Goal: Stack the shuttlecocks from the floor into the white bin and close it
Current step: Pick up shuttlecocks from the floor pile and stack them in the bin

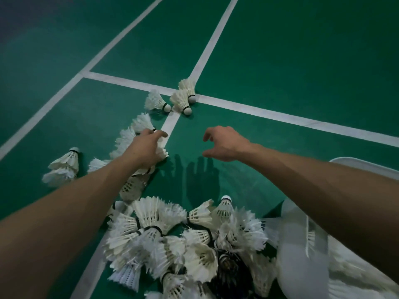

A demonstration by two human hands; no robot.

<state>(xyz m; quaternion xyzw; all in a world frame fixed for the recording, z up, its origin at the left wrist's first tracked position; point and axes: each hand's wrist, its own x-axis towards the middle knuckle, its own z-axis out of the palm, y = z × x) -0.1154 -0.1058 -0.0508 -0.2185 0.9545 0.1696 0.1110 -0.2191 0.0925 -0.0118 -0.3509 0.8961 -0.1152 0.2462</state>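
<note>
Reaching forward over the green court floor with both bare arms. Gripping with the left hand a nested row of shuttlecocks lying on the floor beside a white court line, fingers curled over its top. Holding the right hand in the air just right of that line, fingers loosely bent and apart from the thumb, pinching nothing. Beyond the hands, three loose shuttlecocks at the crossing of the lines. Off to the left, a short stack on the floor. Nearest the camera, a big shuttlecock heap on the floor, just beside the white bin at the right, with feathers dimly visible through its wall.
</note>
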